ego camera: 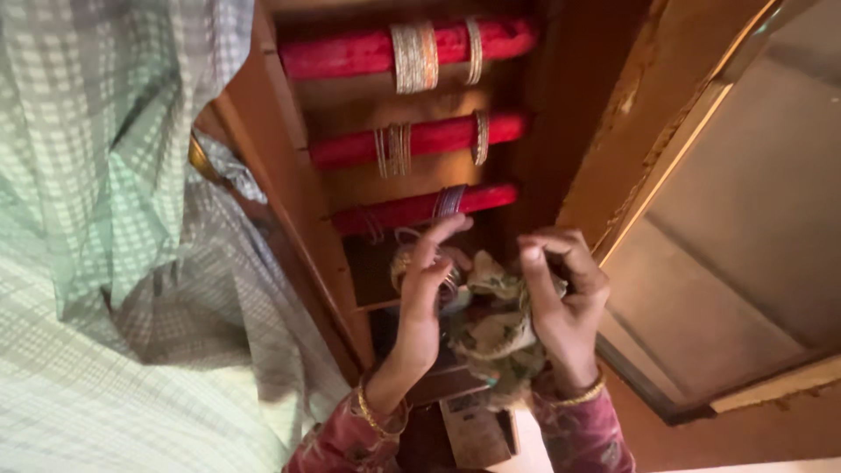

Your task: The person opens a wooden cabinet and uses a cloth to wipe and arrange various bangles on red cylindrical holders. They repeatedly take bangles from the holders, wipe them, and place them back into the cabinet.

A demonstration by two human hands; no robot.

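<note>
My left hand [427,280] is raised in front of a wooden cabinet and closes around a stack of thin gold bangles [401,263], its fingers reaching up toward the lowest red rod [412,210]. My right hand [561,289] grips a crumpled patterned cloth [495,328] that hangs between both hands. Three red padded rods run across the cabinet: the top rod [350,52] and the middle rod [438,136] carry sets of gold bangles [413,57], and the lowest carries a darker bangle set [448,201].
A green and white checked fabric [105,219] hangs along the left side. The open cabinet door [727,245] with a pale panel stands at the right. The wooden cabinet frame [289,219] borders the rods. Printed paper items [477,429] lie low between my wrists.
</note>
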